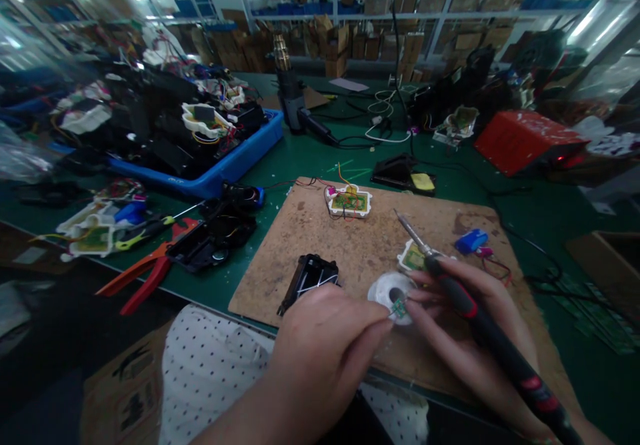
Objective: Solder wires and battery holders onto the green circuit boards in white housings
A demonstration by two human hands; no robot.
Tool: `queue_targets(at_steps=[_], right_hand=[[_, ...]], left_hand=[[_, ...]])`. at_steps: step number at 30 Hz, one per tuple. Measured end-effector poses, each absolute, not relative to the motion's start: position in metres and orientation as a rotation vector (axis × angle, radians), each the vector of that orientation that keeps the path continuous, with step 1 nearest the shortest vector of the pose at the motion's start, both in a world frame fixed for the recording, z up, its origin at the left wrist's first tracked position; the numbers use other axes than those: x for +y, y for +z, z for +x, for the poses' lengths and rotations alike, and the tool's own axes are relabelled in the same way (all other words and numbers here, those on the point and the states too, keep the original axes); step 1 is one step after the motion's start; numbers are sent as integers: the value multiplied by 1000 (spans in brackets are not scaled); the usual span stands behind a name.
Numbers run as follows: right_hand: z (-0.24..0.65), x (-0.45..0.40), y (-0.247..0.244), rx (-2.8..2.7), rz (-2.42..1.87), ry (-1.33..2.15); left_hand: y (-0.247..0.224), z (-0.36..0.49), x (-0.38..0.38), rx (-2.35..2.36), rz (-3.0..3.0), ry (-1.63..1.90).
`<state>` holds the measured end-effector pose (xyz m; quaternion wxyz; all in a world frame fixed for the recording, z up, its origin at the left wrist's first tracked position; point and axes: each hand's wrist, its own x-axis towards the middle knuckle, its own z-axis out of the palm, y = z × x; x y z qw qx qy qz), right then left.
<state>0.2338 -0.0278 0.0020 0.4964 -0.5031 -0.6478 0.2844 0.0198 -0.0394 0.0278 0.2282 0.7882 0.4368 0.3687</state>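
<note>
My right hand (480, 325) holds a soldering iron (463, 298), its metal tip pointing up and away over the board. The same hand's thumb and fingertips are at a small green circuit board (399, 308). My left hand (325, 345) is pinched closed at the board's left side, with a thin wire at its fingertips. Behind the circuit board stands a white solder spool (383, 290), partly covered. A black plastic housing (313, 275) with a white wire lies beyond my left hand. Partly hidden by the right hand is a white-framed circuit module (413, 256).
On the brown work board (270, 252) lie another white-framed module (350, 202) and a blue part (471, 240). A blue bin (210, 182) of parts, red-handled pliers (150, 268), a heat gun (295, 98), an iron stand (400, 172) and a red box (530, 140) surround it.
</note>
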Motion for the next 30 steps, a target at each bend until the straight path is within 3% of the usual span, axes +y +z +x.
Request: queue_targets(at_steps=[30], right_hand=[[238, -29, 0, -1611, -1174, 661]], left_hand=[[23, 30, -28, 1139, 2005, 955]])
